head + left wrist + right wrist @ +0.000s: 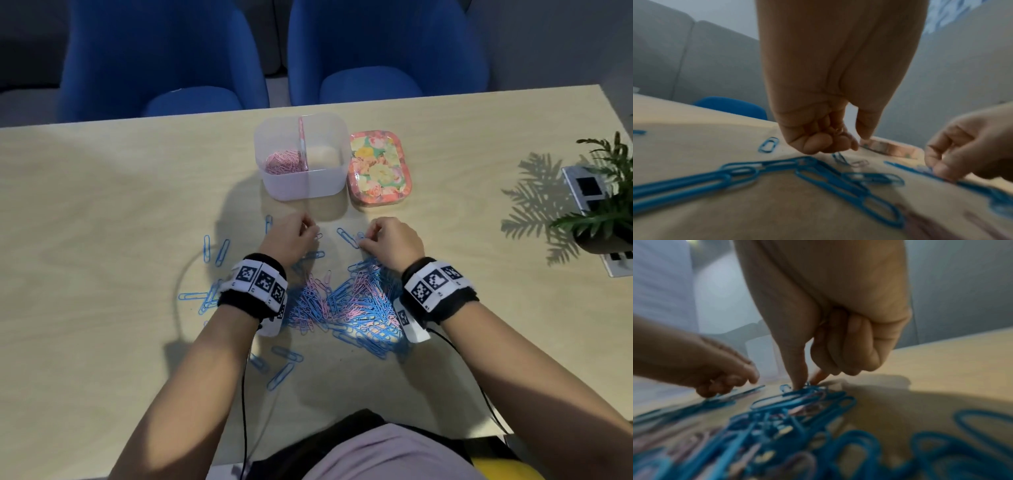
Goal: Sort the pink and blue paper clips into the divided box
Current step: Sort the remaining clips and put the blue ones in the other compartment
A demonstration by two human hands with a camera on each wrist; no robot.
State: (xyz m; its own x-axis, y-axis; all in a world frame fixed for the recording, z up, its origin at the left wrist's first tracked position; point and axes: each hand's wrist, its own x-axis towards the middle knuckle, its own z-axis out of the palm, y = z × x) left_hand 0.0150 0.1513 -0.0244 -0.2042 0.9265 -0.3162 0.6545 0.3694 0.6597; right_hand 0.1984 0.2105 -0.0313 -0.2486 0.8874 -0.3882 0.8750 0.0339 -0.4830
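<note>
A translucent divided box (337, 186) stands at the table's far middle, with pink clips (284, 162) in its left compartment. The right compartment looks bare. A mixed pile of blue and pink paper clips (346, 301) lies between my wrists. My left hand (310, 231) hovers low in front of the box with its fingers curled. Its fingertips (851, 142) pinch a blue clip (839, 158) that touches the table. My right hand (363, 241) pinches a blue clip (807, 387) at the far edge of the pile between thumb and forefinger. Its other fingers are curled in.
A floral lid (378, 168) lies right of the box. Loose blue clips (215, 251) are scattered to the left and others (281, 366) lie near me. A potted plant (603, 209) stands at the right edge. Two blue chairs (161, 58) sit behind the table.
</note>
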